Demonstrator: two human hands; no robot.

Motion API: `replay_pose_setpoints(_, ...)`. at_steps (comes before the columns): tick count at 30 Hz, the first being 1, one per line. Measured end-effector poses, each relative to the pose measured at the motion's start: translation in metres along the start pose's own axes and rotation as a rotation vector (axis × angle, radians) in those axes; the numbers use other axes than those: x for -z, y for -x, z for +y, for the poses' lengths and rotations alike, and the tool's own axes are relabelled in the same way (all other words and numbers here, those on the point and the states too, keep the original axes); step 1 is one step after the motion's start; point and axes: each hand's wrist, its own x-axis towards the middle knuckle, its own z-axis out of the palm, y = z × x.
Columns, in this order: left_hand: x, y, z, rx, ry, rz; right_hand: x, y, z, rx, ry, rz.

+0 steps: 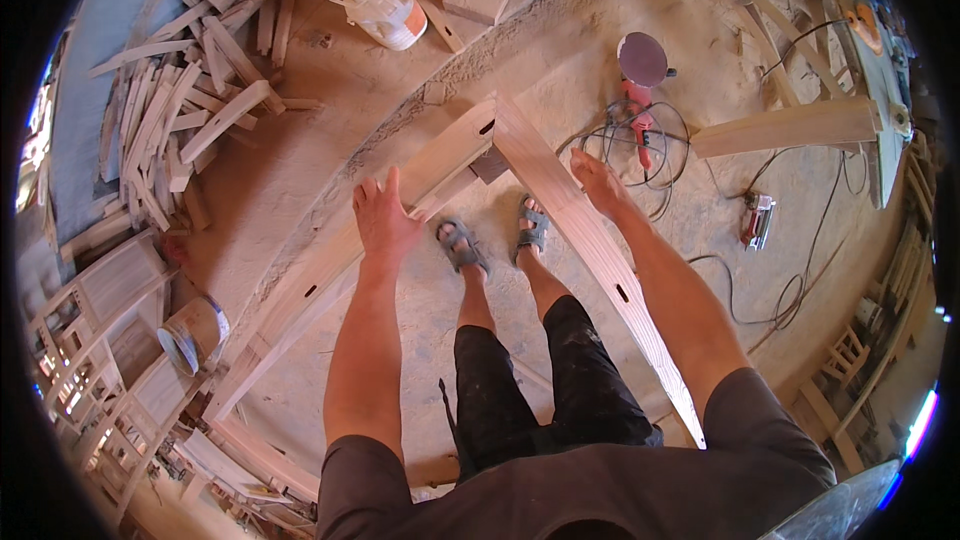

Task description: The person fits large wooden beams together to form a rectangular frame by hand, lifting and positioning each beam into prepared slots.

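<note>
Head view, looking straight down at the floor (pixel 420 320).

Two long pale boards meet in a corner just ahead of the sandalled feet, forming an inverted V. Left board (pixel 330 270) runs from the corner down toward the lower left; right board (pixel 600 250) runs down toward the lower right. Both carry dark mortise slots along their faces. The ends touch at the apex, which looks like a joint being held together, though I cannot tell if a tenon is seated.

Left hand (pixel 385 220): flat on the left board, fingers spread, palm down. Nothing is clasped; it is pressing, probably to steady the piece.

Right hand (pixel 598 183): fingers laid over the outer edge of the right board near the top, loosely curled. Whether the grip closes round the edge I cannot tell from this angle.

Surroundings: the floor is concrete coated in pale sawdust. A red disc sander (pixel 640 90) lies just beyond the right hand with its cable coiled beside it. A white plastic jug (pixel 385 8) stands further off, upper left. An offcut pile (pixel 185 100) lies to the left. A tin (pixel 195 332) sits on its side at lower left. Unfinished chair frames (pixel 100 340) crowd the left rim.
</note>
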Motion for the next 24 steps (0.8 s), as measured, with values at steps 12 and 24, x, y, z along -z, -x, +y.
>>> replay_pose_setpoints(12,-0.01,-0.04,-0.022,-0.046,0.065,-0.159,-0.042,-0.015,0.005,-0.022,-0.107,0.037)
replay_pose_setpoints(24,-0.015,-0.047,-0.034,-0.101,0.097,-0.163,-0.026,-0.007,-0.008,-0.084,-0.113,-0.054)
